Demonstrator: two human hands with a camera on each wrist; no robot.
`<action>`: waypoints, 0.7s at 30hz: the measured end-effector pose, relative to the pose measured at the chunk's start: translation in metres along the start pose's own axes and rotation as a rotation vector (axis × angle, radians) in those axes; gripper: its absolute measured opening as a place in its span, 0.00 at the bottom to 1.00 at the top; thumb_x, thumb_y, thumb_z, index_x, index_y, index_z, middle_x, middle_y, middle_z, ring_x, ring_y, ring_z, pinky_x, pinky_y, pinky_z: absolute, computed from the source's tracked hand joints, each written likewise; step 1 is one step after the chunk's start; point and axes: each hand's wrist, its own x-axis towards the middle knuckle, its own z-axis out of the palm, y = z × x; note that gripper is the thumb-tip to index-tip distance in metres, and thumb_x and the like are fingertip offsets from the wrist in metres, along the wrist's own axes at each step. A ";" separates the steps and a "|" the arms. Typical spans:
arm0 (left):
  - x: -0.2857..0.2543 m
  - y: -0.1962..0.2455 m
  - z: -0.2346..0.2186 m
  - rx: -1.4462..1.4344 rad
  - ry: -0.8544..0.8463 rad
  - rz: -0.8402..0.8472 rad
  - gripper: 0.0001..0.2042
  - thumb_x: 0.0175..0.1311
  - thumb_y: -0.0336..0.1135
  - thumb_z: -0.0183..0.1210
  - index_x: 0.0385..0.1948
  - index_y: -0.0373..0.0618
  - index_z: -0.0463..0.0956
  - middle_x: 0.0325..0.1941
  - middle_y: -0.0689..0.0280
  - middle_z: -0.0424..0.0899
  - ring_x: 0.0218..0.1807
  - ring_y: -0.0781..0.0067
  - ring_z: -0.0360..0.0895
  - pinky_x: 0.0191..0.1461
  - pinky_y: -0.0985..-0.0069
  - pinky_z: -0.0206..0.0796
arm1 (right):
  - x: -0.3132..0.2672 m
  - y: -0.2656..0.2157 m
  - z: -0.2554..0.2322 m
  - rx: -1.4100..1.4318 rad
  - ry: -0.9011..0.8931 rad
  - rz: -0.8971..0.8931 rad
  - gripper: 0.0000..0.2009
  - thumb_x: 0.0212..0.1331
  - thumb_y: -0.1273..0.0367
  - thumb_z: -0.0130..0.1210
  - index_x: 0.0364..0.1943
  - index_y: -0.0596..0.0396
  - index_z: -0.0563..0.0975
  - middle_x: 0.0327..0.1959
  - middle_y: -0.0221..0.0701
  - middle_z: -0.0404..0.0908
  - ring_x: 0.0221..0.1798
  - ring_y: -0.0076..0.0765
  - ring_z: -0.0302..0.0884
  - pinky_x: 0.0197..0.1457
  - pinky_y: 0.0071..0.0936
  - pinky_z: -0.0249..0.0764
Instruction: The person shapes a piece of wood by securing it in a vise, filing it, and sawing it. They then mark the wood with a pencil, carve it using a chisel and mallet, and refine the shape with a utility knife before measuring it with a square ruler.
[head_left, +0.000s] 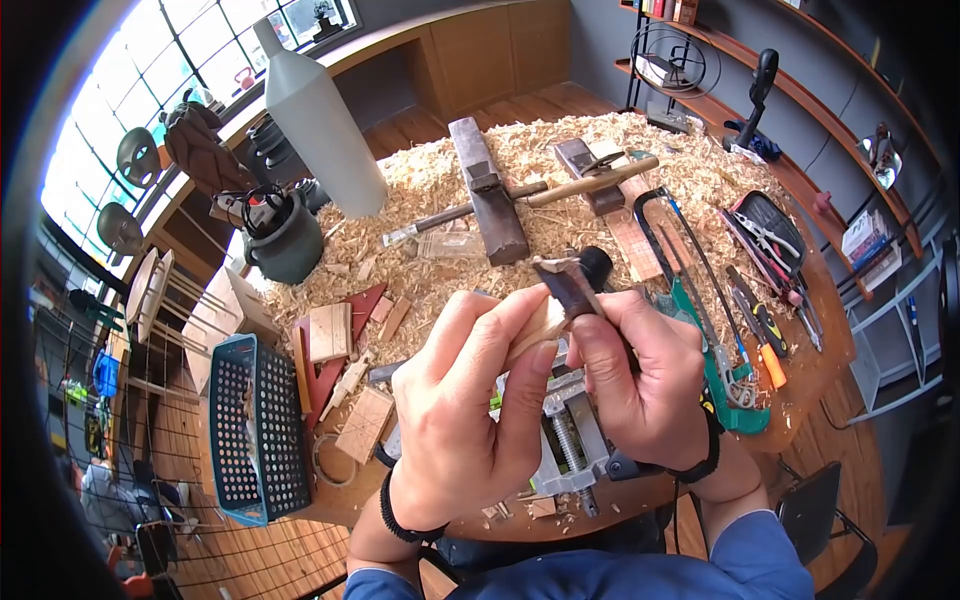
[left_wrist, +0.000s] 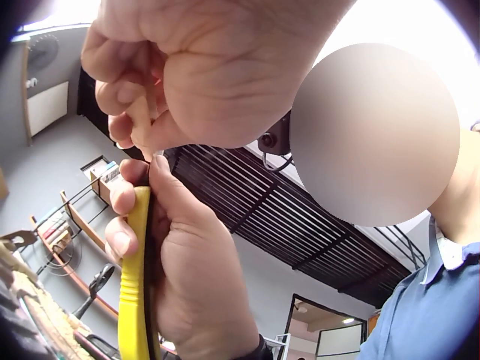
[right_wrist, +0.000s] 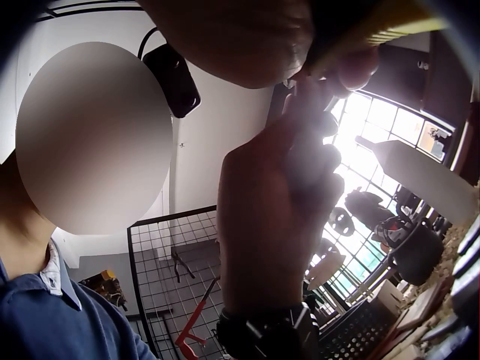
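Note:
My left hand (head_left: 450, 400) pinches a small pale piece of wood (left_wrist: 140, 124) between thumb and fingers, held up over the near side of the table. Right against it, my right hand (head_left: 645, 375) grips a knife with a ridged yellow and black handle (left_wrist: 133, 277). In the head view a dark, broad part of the knife (head_left: 568, 288) shows above the thumbs. The two thumbs come close together where knife and wood meet; fingers cover most of the cutting end. Below the hands is a metal vise (head_left: 575, 440) with a threaded screw.
Wood shavings (head_left: 420, 180) cover much of the table. Wooden planes (head_left: 490, 200) lie beyond the hands. A green hacksaw (head_left: 715, 370), pliers (head_left: 770, 235) and an orange-handled screwdriver (head_left: 770, 360) lie at right. At left stand a teal basket (head_left: 260, 430), a dark pot (head_left: 285, 245) and a white bottle (head_left: 325, 130).

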 end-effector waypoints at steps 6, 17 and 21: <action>0.000 0.002 -0.001 -0.010 -0.012 -0.014 0.16 0.66 0.23 0.65 0.56 0.33 0.82 0.40 0.51 0.82 0.34 0.52 0.85 0.36 0.66 0.77 | -0.001 0.001 0.000 -0.021 0.045 0.043 0.04 0.74 0.74 0.60 0.43 0.63 0.80 0.24 0.42 0.80 0.24 0.48 0.82 0.27 0.38 0.72; -0.003 -0.003 0.002 0.045 0.054 0.069 0.17 0.65 0.23 0.65 0.56 0.34 0.82 0.40 0.52 0.82 0.34 0.53 0.84 0.36 0.66 0.77 | 0.000 0.002 -0.001 0.052 -0.078 0.037 0.06 0.76 0.73 0.58 0.46 0.64 0.79 0.27 0.44 0.82 0.24 0.48 0.84 0.27 0.37 0.74; -0.004 -0.006 0.000 0.052 0.063 0.079 0.17 0.65 0.23 0.65 0.56 0.33 0.82 0.40 0.53 0.82 0.34 0.54 0.84 0.36 0.66 0.77 | 0.000 0.006 0.002 0.024 -0.089 -0.041 0.06 0.76 0.73 0.58 0.47 0.64 0.79 0.27 0.44 0.82 0.24 0.48 0.83 0.27 0.36 0.74</action>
